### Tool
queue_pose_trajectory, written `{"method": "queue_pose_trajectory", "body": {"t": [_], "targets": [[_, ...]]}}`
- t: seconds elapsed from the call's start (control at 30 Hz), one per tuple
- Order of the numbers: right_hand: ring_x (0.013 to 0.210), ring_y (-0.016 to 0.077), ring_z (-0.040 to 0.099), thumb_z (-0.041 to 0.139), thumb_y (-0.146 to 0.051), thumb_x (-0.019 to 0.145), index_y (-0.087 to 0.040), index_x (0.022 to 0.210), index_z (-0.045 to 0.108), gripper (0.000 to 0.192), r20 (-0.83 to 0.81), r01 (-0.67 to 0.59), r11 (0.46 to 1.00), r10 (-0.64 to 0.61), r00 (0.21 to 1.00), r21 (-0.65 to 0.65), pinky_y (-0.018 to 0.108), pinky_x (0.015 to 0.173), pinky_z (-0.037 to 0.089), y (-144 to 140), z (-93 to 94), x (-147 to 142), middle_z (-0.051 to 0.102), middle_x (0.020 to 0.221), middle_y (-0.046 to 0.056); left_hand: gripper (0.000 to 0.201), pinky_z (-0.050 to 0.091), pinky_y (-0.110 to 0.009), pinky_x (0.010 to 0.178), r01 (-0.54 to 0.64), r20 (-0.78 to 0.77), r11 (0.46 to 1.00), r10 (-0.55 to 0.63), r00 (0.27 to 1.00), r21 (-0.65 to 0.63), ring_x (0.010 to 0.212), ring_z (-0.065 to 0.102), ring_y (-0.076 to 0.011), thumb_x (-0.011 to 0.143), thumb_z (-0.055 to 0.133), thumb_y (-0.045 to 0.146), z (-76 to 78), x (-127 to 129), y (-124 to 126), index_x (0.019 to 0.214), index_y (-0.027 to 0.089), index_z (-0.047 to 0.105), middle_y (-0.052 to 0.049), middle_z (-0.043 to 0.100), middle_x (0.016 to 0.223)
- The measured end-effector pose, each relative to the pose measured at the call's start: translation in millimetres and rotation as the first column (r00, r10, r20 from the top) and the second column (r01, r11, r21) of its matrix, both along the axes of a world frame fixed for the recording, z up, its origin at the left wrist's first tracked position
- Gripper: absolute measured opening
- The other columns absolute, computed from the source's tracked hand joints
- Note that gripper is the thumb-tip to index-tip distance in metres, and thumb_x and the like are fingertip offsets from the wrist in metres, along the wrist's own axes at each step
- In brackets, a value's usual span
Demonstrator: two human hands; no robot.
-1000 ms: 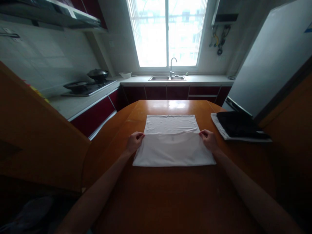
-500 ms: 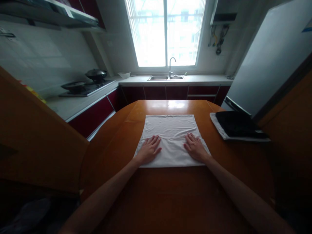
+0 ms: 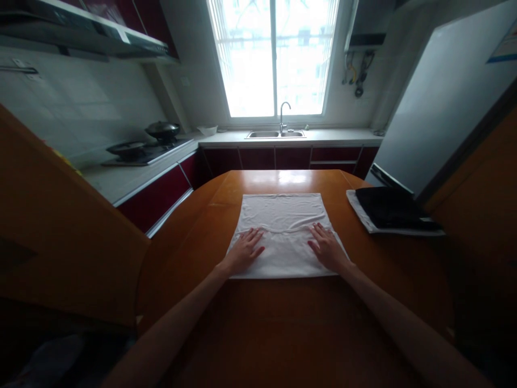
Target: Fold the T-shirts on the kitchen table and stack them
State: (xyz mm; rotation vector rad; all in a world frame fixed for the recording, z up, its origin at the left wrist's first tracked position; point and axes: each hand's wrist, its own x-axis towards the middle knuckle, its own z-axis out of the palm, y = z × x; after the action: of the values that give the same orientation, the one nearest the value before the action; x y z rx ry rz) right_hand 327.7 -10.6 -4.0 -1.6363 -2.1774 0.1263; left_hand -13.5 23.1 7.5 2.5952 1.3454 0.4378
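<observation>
On the white cloth (image 3: pixel 285 242), the left hand (image 3: pixel 242 253) and right hand (image 3: pixel 328 252) rest palm-down, fingers (image 3: pixel 252 236) slightly spread.

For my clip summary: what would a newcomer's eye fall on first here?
The bright window above the sink probably comes first. Next come the white cloth on the table, with the left hand and right hand spread on its nearer half, and, farther right, the black fabric atop a white layer.
</observation>
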Motion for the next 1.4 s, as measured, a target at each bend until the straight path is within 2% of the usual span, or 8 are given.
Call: {"method": "queue_pose_trajectory", "body": {"t": [0.17, 0.27, 0.37, 0.73, 0.87, 1.13, 1.3, 1.4], "targets": [[0.136, 0.0285, 0.048, 0.049, -0.037, 0.100, -0.025, 0.131, 0.065, 0.037, -0.078, -0.117, 0.978, 0.132, 0.988, 0.170, 0.048, 0.113, 0.039, -36, 13.2, 44, 0.055, 0.145, 0.011, 0.040, 0.045, -0.044, 0.111, 0.130, 0.107, 0.991, -0.131, 0.986, 0.017, 0.130, 0.055, -0.0261, 0.095, 0.061, 0.038, 24.0, -56, -28, 0.133, 0.026, 0.064, -0.012, 0.057, 0.140], [0.124, 0.0285, 0.055, 0.058, -0.037, 0.096, -0.030, 0.122, 0.071, 0.030, -0.051, -0.194, 0.966, 0.206, 0.977, 0.170, 0.048, 0.106, 0.046, -66, 10.5, 76, 0.061, 0.135, 0.009, 0.034, 0.051, -0.037, 0.104, 0.149, 0.100, 0.989, -0.146, 0.984, -0.024, 0.119, 0.060, -0.0231, 0.091, 0.066, 0.032, 32.8, -89, -57, 0.125, 0.029, 0.069, -0.009, 0.063, 0.126], [0.116, 0.0279, 0.058, 0.064, -0.035, 0.092, -0.031, 0.120, 0.071, 0.029, -0.006, -0.234, 0.964, 0.236, 0.972, 0.128, 0.047, 0.101, 0.047, -85, 4.4, 97, 0.065, 0.126, 0.009, 0.032, 0.053, -0.034, 0.101, 0.164, 0.055, 0.985, -0.161, 0.985, -0.055, 0.115, 0.062, -0.0216, 0.092, 0.064, 0.026, 36.5, -104, -80, 0.123, 0.029, 0.069, -0.008, 0.064, 0.124], [0.091, 0.0221, 0.063, 0.051, -0.026, 0.100, -0.025, 0.099, 0.071, 0.021, 0.055, -0.321, 0.925, 0.317, 0.947, 0.201, 0.044, 0.095, 0.043, -97, 19.3, 93, 0.073, 0.097, 0.006, 0.024, 0.055, -0.033, 0.089, 0.139, -0.025, 0.973, -0.137, 0.990, 0.183, 0.098, 0.067, -0.0199, 0.097, 0.048, 0.016, 20.8, -102, -87, 0.103, 0.025, 0.070, -0.007, 0.070, 0.105], [0.094, 0.0229, 0.062, 0.054, -0.025, 0.096, -0.025, 0.096, 0.071, 0.017, -0.014, -0.325, 0.924, 0.335, 0.942, 0.201, 0.044, 0.095, 0.045, -123, 33.7, 93, 0.072, 0.098, 0.006, 0.022, 0.054, -0.029, 0.085, 0.127, 0.036, 0.981, -0.133, 0.990, 0.145, 0.093, 0.067, -0.0187, 0.095, 0.049, 0.016, 40.8, -101, -111, 0.100, 0.023, 0.070, -0.007, 0.069, 0.101], [0.097, 0.0242, 0.064, 0.059, -0.028, 0.091, -0.025, 0.091, 0.070, 0.011, -0.256, -0.317, 0.947, 0.319, 0.913, 0.050, 0.038, 0.087, 0.052, -171, 61.0, 100, 0.070, 0.102, 0.009, 0.020, 0.050, -0.021, 0.066, 0.135, 0.194, 0.981, -0.107, 0.975, -0.140, 0.073, 0.064, -0.0148, 0.092, 0.054, 0.029, 92.7, -92, -165, 0.090, 0.022, 0.073, -0.004, 0.068, 0.086], [0.083, 0.0218, 0.065, 0.056, -0.039, 0.094, -0.024, 0.087, 0.070, 0.022, -0.413, -0.341, 0.935, 0.275, 0.868, -0.095, 0.031, 0.073, 0.053, -189, 88.4, 103, 0.069, 0.092, 0.008, 0.021, 0.051, -0.024, 0.064, 0.124, 0.271, 0.954, -0.048, 0.961, -0.274, 0.070, 0.064, -0.0169, 0.087, 0.059, 0.034, 112.2, -94, -180, 0.089, 0.024, 0.077, -0.005, 0.070, 0.079], [0.075, 0.0205, 0.063, 0.059, -0.045, 0.093, -0.023, 0.085, 0.070, 0.025, -0.481, -0.321, 0.941, 0.236, 0.844, -0.103, 0.030, 0.067, 0.052, -188, 103.9, 105, 0.068, 0.083, 0.007, 0.022, 0.053, -0.026, 0.066, 0.122, 0.342, 0.946, -0.013, 0.940, -0.299, 0.073, 0.066, -0.0191, 0.086, 0.061, 0.037, 115.3, -101, -180, 0.091, 0.026, 0.079, -0.007, 0.072, 0.083]]}}
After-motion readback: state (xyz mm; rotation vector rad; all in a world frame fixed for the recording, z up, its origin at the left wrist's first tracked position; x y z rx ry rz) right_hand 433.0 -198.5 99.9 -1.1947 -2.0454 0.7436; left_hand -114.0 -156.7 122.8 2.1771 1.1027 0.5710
